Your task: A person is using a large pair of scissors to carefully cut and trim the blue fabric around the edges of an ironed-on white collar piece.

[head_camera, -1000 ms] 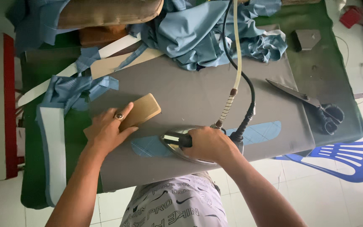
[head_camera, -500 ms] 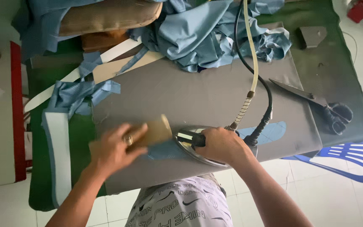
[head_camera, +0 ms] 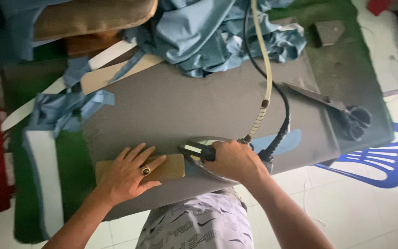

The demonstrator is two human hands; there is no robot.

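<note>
Head view: left hand (head_camera: 127,177) flat, fingers released, pinning tan template (head_camera: 173,167) on grey pad (head_camera: 171,106); right hand (head_camera: 236,161) clenched on iron (head_camera: 203,154) (1 blue strip (head_camera: 277,140) beneath). Best keep fingertips back from the soleplate.

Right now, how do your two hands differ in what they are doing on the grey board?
The left hand lies flat with its fingers spread on a tan card template, while the right hand is curled around the handle of the iron. The left hand wears a ring; no ring shows on the right hand. The left hand presses down open, the right hand grips closed. Both rest over the grey ironing board, close together near its front edge.
</note>
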